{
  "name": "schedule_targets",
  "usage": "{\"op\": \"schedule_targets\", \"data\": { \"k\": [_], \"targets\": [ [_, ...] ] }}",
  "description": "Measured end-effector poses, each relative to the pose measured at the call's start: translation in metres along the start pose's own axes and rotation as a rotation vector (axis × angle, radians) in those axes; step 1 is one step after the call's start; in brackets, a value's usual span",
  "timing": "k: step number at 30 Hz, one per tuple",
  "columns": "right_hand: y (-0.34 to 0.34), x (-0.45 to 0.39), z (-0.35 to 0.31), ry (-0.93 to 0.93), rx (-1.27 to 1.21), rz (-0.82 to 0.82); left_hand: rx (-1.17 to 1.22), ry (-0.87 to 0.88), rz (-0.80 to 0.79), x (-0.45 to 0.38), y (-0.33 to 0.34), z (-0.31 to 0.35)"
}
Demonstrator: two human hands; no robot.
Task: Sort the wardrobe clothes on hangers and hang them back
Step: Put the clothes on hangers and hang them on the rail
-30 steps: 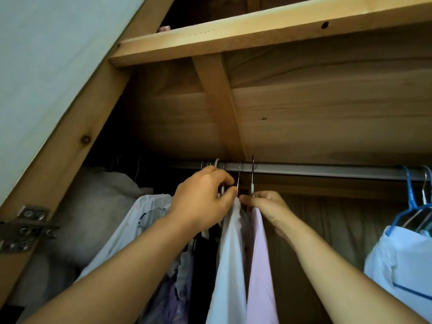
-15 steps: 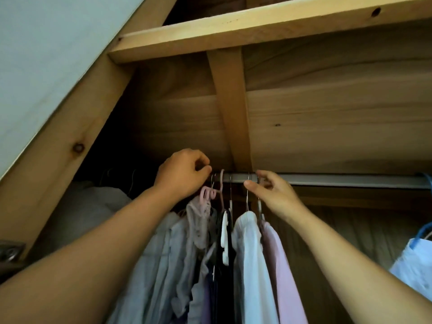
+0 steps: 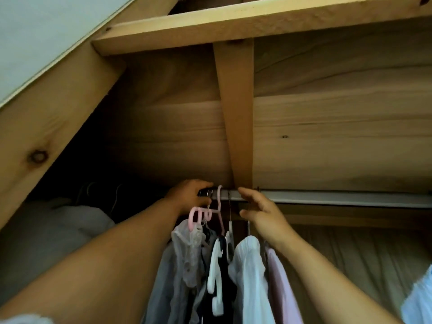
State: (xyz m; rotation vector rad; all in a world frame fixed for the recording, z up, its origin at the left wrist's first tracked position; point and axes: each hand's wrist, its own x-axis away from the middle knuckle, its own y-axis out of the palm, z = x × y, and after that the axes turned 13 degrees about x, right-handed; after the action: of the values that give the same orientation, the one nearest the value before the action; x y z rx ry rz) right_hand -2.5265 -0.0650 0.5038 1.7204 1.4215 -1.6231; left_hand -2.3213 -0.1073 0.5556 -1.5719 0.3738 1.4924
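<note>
- Head view: a bunch of garments on hangers is seen hung from the metal rail (image 3: 339, 198) just under the wooden shelf (image 3: 304, 136) of the wardrobe, directly below both hands.
- The clothes are judged light, soft and limp; a white garment (image 3: 250, 272), a pink garment (image 3: 280, 288) and a greyish lacy garment (image 3: 187, 251) are draped loosely and would slide or crease if pulled by the cloth.
- The hangers are judged the stiff part: a pink plastic hanger (image 3: 199, 212) and a white plastic hanger (image 3: 216, 272) are seen among thin wire hooks. Hold is best taken at the hook or neck, not at the fabric; thin plastic may snap if twisted.
- The left hand (image 3: 187, 197) is placed on the rail, its fingers (image 3: 203, 184) curled over the bar where several hooks are bunched; the rail and hooks are grasped together as far as can be told.
- The right hand (image 3: 259, 211) is held just in front of the rail, beside the hooks of the white and pink garments. Its fingers (image 3: 247, 191) are half curled, with the thumb below; a thin wire hook appears to be pinched between them, though the contact is blurred.
- The hooks are thus flanked by the two hands, the garments hanging between the forearms.
- A pale blue garment (image 3: 418, 298) is seen well apart at the far right edge.
</note>
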Motion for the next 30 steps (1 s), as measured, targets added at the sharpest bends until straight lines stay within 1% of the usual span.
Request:
{"op": "schedule_targets", "data": {
  "k": [5,8,12,15,19,21,24,27,28,30],
  "targets": [
    [0.0,0.003,0.004,-0.032,-0.049,-0.011,0.049,0.005,-0.023,-0.007,-0.003,-0.016],
    [0.001,0.003,0.004,-0.045,-0.086,-0.003,-0.048,0.015,-0.032,-0.008,-0.005,-0.021],
    [0.002,0.001,0.001,-0.045,-0.113,0.03,-0.212,0.083,-0.019,-0.006,-0.005,-0.021],
    [0.004,-0.002,0.002,-0.035,-0.125,0.042,-0.262,0.101,0.027,-0.003,-0.008,-0.026],
    [0.01,-0.004,0.003,-0.041,-0.141,0.052,-0.352,0.05,0.115,0.003,-0.017,-0.038],
    [0.011,-0.004,0.004,-0.049,-0.166,0.063,-0.326,0.057,0.139,0.004,-0.016,-0.038],
    [0.011,-0.002,0.005,-0.062,-0.223,0.1,-0.194,0.142,0.145,0.001,-0.011,-0.03],
    [0.009,0.0,0.006,-0.08,-0.262,0.164,-0.031,0.178,0.059,-0.005,-0.005,-0.021],
    [0.009,0.0,0.006,-0.081,-0.263,0.187,-0.005,0.173,0.021,-0.008,-0.003,-0.019],
    [0.009,0.001,0.006,-0.083,-0.243,0.225,-0.027,0.152,-0.051,-0.012,0.0,-0.017]
  ]
}}
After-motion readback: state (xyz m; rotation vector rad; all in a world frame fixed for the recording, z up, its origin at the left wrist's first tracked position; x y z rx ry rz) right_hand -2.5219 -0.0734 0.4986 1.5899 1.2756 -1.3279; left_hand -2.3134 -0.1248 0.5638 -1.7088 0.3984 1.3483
